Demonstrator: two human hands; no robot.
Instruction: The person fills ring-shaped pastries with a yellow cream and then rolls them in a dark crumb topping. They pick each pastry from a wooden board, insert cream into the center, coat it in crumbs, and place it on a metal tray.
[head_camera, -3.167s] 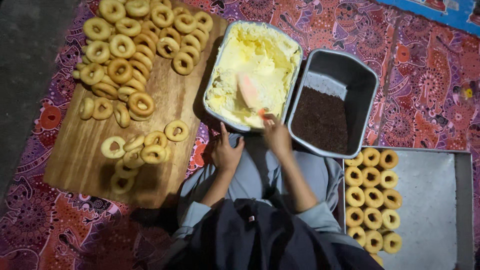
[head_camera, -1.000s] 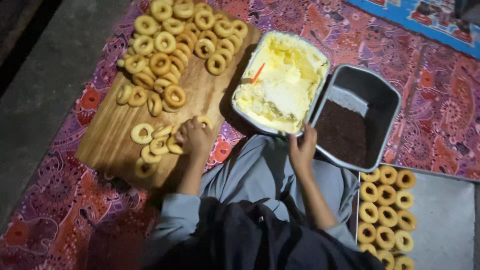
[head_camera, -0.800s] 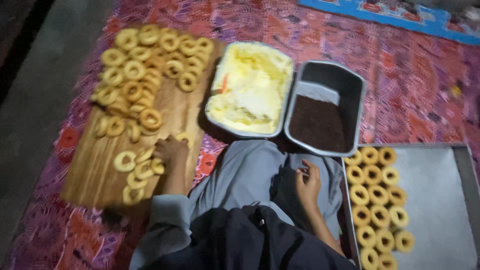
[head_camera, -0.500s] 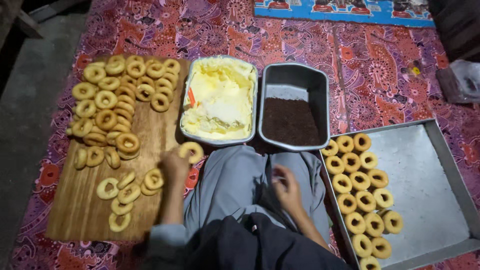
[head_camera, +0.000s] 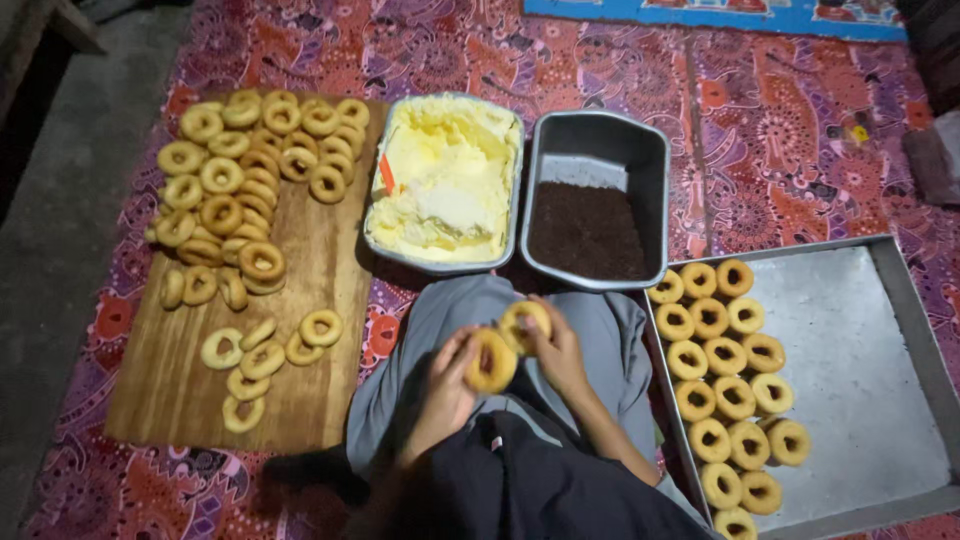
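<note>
Holding two golden ring-shaped doughnut halves over the lap, the seated person's left hand (head_camera: 445, 385) grips one ring (head_camera: 490, 362) while the right hand (head_camera: 560, 355) pinches the other (head_camera: 525, 325), the two touching at their edges, cut faces up as if just split apart. Everything sits within arm's reach on the patterned red floor mat (head_camera: 780, 130): a long wooden board (head_camera: 310, 250) heaped with plain rings to the left, a metal pan of pale yellow cream (head_camera: 443, 180) with an orange spreader (head_camera: 386, 175) straight ahead, a grey pan of dark chocolate sprinkles (head_camera: 590, 225) beside it, and a large steel tray (head_camera: 860, 350) of finished rings on the right. Half a second earlier the left hand was lifting a single ring from the board and the right rested empty on the knee; now both have met at the lap.
</note>
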